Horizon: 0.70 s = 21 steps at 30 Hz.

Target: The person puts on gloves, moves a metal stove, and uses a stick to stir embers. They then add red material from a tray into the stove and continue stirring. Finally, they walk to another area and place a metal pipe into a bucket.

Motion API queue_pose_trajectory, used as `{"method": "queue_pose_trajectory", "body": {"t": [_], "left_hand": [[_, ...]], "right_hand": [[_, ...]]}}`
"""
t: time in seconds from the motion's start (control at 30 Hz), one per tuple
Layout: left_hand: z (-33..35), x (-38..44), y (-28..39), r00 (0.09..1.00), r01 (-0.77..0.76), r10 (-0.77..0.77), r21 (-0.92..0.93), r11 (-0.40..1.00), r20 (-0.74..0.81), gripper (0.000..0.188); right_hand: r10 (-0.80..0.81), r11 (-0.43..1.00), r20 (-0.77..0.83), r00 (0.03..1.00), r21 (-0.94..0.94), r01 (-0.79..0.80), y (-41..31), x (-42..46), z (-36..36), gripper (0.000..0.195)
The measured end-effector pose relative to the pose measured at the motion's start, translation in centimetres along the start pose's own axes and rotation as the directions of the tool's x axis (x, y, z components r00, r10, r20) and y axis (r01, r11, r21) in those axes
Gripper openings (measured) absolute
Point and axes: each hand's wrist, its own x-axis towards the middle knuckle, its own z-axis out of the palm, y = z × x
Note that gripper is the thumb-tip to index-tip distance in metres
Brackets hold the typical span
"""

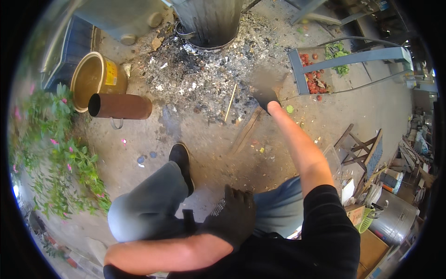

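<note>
My right hand, in a dark glove, reaches forward at the right edge of a spread of grey ash and scraps. Motion blur smears its fingers, so I cannot tell whether it grips anything. A wooden strip lies on the ground just below it, and a thin pale stick is to its left. Close to my body, my left hand, also gloved, is bent across my lap beside my right leg. Its palm is turned from view; nothing held shows. A sooty metal bin stands in the ash.
A long-handled dustpan holds red debris at right. On the left, a rusty metal cylinder lies before a tipped plastic bucket, near flowering plants. A folding stool and a metal pot stand at right.
</note>
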Motion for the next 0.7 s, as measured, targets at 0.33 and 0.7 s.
{"method": "queue_pose_trajectory", "body": {"t": [0.33,0.7], "left_hand": [[1.7,-0.5,-0.8,0.993,-0.040,0.048,-0.085,0.996,0.104,0.040],[1.5,0.4,-0.3,0.992,-0.033,0.042,-0.081,0.996,0.117,0.040]], "right_hand": [[-0.210,0.934,-0.202,0.957,-0.329,0.136,-1.8,5.7,4.8,0.025],[-0.204,0.973,0.026,0.979,-0.099,0.206,-5.9,-2.9,5.4,0.019]]}}
